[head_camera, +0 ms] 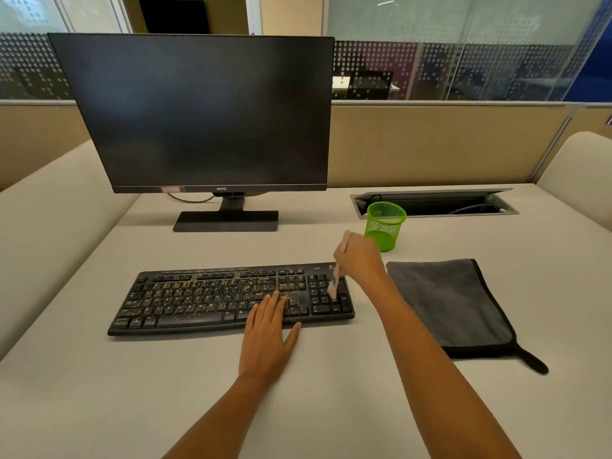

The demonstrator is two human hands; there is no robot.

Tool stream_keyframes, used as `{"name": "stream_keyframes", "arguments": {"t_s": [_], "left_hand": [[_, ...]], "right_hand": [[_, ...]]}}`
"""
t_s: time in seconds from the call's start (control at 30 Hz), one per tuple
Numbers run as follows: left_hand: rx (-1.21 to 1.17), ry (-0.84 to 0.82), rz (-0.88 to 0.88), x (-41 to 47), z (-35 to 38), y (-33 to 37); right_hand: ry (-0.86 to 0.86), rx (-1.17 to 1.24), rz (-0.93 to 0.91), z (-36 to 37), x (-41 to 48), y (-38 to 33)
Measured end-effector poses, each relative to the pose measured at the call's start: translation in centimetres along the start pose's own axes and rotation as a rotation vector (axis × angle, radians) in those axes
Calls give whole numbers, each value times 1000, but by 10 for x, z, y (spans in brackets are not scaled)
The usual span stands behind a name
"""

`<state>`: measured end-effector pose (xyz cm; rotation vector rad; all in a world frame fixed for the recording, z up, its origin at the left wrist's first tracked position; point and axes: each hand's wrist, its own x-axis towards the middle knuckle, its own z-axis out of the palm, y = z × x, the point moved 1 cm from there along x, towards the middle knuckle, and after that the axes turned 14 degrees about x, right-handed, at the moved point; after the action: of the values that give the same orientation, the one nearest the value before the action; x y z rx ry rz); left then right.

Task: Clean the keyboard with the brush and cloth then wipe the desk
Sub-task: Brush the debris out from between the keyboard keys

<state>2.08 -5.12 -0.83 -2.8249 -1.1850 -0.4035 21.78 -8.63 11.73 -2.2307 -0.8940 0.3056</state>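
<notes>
A black keyboard [198,303] lies on the pale desk [331,376], its letter keys strewn with yellowish crumbs. My left hand [268,339] rests flat on the keyboard's front right part, fingers straight. My right hand [359,256] grips a slim light-coloured brush [336,276], blurred, whose tip touches the number pad at the keyboard's right end. A folded grey cloth [457,303] with a black edge and loop lies on the desk to the right of the keyboard.
A dark monitor [198,111] on a stand stands behind the keyboard. A green mesh cup [385,223] sits behind my right hand, with an open cable tray [437,203] beyond it. Beige partitions enclose the desk.
</notes>
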Motion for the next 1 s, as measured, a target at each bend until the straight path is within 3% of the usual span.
{"name": "stream_keyframes", "arguments": {"t_s": [0.1, 0.17, 0.33, 0.57, 0.73, 0.83, 1.0], "left_hand": [[-2, 2, 6, 0, -2, 0], [-8, 9, 5, 0, -2, 0], [-8, 9, -1, 0, 1, -1], [-19, 20, -5, 0, 1, 0], [-31, 10, -11, 0, -1, 0], [-27, 13, -8, 0, -1, 0], [-26, 24, -15, 0, 1, 0]], "right_hand": [[240, 294, -23, -7, 4, 1], [271, 351, -29, -4, 3, 4], [190, 330, -18, 11, -3, 14], [37, -11, 25, -1, 1, 14], [187, 167, -10, 0, -7, 7], [192, 98, -24, 4, -15, 12], [-12, -78, 47, -2, -14, 8]]}}
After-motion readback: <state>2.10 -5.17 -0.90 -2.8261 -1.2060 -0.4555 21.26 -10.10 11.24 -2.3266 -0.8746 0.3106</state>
